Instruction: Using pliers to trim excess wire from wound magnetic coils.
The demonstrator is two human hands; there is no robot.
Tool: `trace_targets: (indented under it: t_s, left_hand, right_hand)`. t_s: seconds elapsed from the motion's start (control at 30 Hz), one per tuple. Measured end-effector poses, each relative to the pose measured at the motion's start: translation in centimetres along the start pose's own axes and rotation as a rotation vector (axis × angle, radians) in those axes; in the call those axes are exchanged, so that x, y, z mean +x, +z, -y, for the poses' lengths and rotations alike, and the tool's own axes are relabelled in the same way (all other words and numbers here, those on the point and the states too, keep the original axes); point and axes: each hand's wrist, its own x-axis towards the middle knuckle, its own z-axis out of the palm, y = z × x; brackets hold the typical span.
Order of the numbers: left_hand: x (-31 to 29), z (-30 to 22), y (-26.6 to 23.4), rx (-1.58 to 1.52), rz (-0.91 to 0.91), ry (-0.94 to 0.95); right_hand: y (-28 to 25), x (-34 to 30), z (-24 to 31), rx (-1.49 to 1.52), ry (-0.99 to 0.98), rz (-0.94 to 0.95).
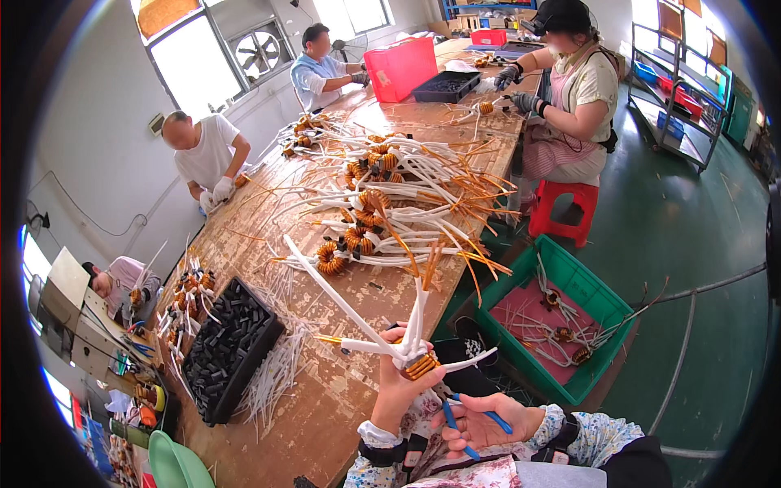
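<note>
My left hand (397, 392) is closed around a copper-wound ring coil (421, 367), held up near the table's front edge. White-sleeved leads with bare copper-coloured ends fan upward and sideways from the coil. My right hand (472, 424) has blue-handled pliers (451, 416) in it, the handles spread and the palm partly turned up. The jaws of the pliers are close under the coil; whether they touch it is hard to make out. Beyond my hands, a long pile of similar ring coils (358, 239) with white leads lies on the worn wooden table (325, 390).
A black tray (268, 329) of short black sleeves stands at left beside loose white strips (281, 370). At right, a green crate (606, 370) holds several coils. A red stool (561, 213) is under a co-worker (573, 106); other people work along the far left side.
</note>
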Motion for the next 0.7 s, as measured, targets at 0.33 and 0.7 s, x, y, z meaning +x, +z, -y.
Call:
trace_targets:
  t_s: [0.33,0.7]
  left_hand:
    - [0.0,0.0,-0.1,-0.090,0.019,-0.107]
    - [0.7,-0.2,-0.9,-0.408,-0.220,-0.172]
  right_hand:
    - [-5.0,0.5,-1.4,-0.752,-0.280,-0.483]
    - [-0.4,3.4,1.2,-2.095,-1.358,-0.817]
